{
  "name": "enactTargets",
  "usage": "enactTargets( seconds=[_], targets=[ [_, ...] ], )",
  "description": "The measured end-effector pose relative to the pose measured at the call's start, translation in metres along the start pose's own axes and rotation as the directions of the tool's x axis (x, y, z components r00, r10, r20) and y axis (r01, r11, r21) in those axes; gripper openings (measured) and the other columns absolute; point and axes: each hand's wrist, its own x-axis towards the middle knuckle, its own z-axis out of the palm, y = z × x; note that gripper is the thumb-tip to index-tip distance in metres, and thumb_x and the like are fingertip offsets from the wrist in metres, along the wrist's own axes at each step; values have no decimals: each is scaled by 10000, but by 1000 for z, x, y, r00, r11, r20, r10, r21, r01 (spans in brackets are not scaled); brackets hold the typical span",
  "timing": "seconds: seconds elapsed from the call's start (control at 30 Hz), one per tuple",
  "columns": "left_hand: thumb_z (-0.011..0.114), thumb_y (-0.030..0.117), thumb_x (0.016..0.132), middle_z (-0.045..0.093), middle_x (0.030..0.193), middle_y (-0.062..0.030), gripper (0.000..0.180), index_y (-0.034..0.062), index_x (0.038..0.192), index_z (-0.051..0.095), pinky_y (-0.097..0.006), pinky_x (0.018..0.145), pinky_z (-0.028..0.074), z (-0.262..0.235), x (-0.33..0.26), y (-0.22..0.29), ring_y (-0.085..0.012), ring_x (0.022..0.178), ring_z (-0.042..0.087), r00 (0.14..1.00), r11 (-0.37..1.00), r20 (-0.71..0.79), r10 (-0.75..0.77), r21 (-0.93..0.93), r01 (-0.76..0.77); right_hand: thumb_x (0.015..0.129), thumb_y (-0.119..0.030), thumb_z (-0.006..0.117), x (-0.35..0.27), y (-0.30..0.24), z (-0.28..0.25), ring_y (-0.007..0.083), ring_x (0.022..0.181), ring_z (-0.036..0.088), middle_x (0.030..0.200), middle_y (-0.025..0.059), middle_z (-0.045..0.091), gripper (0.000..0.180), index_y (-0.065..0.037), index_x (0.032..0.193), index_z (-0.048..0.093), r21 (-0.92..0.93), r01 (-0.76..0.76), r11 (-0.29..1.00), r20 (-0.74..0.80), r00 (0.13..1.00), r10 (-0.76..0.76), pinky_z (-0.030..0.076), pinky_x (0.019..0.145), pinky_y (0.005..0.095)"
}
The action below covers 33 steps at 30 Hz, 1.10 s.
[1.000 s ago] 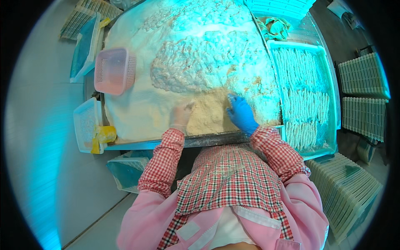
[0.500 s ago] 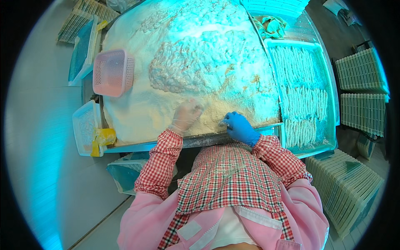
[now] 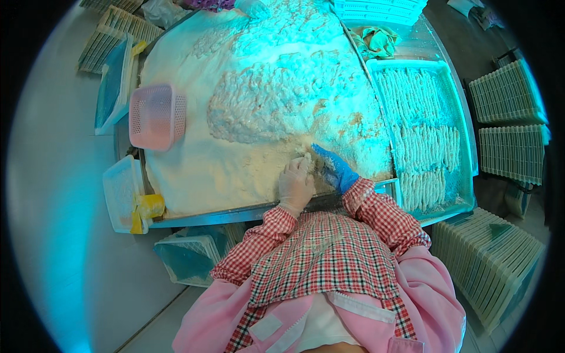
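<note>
Left floor [image 3: 65, 153]: pale grey, crossed at lower left by a dark seam [image 3: 152, 319].
Upper-right floor [image 3: 468, 47]: dark grey, shaded.
Table [image 3: 235, 215]: front edge lined in dark and blue.
Light: cyan, cast over table's far and right parts; cyan band [image 3: 62, 276] reflected on left floor.
Tray stacks [image 3: 488, 265]: pale, piled right and upper left.
</note>
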Motion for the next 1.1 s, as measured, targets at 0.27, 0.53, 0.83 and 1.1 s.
enactTargets(
  seconds=[0.27, 0.53, 0.83, 1.1],
  targets=[
    [478, 175, 917, 302, 1483, -206, 511, 60, 1406, 386, -499, 1133, 173, 37, 54, 20, -342, 1374, 284, 985, 970, -170, 11, -238, -52, 1001, -395, 394, 19, 18, -8, 217, 1260, 432, 1449, 107, 380, 545, -81, 1441, 329, 338, 91, 937, 170, 973, -156, 379, 1032, 356],
    [490, 244, 948, 325, 1481, -158, 543, 35, 1425, 335, -450, 1145, 159, 68, 130, 56, -335, 1382, 259, 970, 972, -158, 187, -117, -206, 971, -296, 498, -37, -53, -65, 202, 952, 604, 1109, 65, 623, 394, -80, 1300, 511, 599, 88, 796, 227, 935, -274, 492, 903, 404],
    [568, 162, 901, 460, 1363, -174, 470, 0, 1326, 451, -402, 1055, 338, 11, 209, -18, -326, 1268, 424, 969, 987, -207, 132, -62, -148, 968, -402, 466, -102, -274, -153, 77, 529, 448, 800, 16, 571, 430, -65, 1232, 511, -557, 498, 664, -467, 473, -747, 335, 375, 245],
    [649, 102, 776, 559, 1198, -95, 384, 87, 1154, 586, -390, 877, 465, -19, 255, -40, -314, 1070, 540, 952, 942, 39, 304, 139, -307, 943, -480, 490, -16, -386, -380, 230, 738, 595, 850, 118, 658, 522, 6, 1043, 653, -972, 97, 213, -188, 218, -958, 463, 667, 380]
  ],
)
